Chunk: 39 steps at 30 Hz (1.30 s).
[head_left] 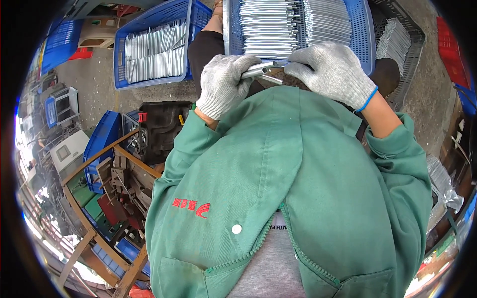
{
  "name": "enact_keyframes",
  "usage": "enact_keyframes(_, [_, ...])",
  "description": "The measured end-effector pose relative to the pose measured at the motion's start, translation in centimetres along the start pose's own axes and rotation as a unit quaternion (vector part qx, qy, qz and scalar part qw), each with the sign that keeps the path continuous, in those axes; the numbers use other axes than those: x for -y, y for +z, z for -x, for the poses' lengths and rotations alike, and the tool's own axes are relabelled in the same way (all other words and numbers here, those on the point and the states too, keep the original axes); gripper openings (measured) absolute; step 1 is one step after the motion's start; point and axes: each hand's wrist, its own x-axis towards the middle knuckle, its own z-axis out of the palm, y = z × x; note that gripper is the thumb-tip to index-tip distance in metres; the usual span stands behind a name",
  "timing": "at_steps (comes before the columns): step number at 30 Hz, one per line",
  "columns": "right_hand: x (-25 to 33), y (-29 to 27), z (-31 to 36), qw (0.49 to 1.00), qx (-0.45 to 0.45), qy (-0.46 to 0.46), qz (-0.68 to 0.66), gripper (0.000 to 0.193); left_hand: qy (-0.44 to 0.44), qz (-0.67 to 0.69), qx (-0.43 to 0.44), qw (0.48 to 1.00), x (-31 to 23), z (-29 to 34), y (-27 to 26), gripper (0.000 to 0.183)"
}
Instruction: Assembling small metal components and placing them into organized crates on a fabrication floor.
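Both my hands wear grey knitted gloves. In my left hand [222, 82] are a few short silvery metal tubes [255, 72], gripped with their open ends pointing right. Just right of those ends, my right hand [329, 72] has its thumb and fingers drawn together in a pinch. Whatever small thing sits between those fingertips is too hidden to name. Beyond both hands stands a blue plastic crate [368, 54], in which silvery metal rods or tubes [266, 30] lie stacked in two columns.
A second blue crate [119, 64] at the far left holds more metal pieces [154, 52]. To the right, a black crate [415, 59] carries another stack. A dark open case [166, 126] and a wooden frame [99, 149] with metal parts are on my left. Red bins [449, 49] stand at the right edge.
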Motion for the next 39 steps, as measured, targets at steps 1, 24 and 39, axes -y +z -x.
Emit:
enact_keyframes(1, [0.0,-0.1,0.0,1.000,0.000,0.000,0.000,0.024,0.000,0.000,0.000,1.000,0.0,0.0,0.0,0.031])
enact_keyframes(24, [-0.3,-0.2,-0.3,0.998,0.002,0.040,-0.048,0.026,-0.049,0.041,0.089,0.994,1.4,0.4,0.1,0.017])
enact_keyframes(39, [0.0,-2.6,0.6,0.999,-0.022,0.025,-0.029,0.027,-0.053,0.095,0.107,0.988,0.9,0.0,-1.1,0.025])
